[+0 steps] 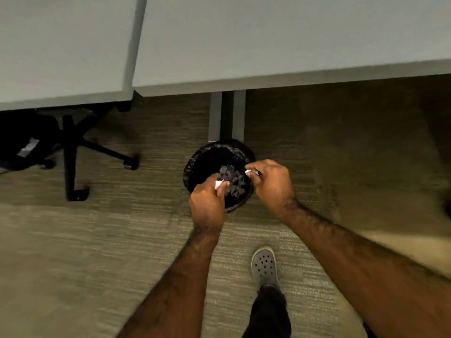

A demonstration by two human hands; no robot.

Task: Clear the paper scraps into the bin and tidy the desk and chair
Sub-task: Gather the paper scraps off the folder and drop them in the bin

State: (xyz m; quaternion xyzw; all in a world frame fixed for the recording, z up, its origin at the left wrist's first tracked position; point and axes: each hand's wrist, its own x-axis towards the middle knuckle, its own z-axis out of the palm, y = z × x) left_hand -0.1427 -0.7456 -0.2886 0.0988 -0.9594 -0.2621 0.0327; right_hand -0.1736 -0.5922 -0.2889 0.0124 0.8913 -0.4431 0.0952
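Paper scraps [231, 181] lie heaped inside the round black-lined bin [195, 162], which stands on the carpet just before the desk [268, 45] legs. Left hand [207, 203] grip pinches one white scrap above the bin; right hand [271, 184] grip pinches another. Office chair [73, 147] stands well left.
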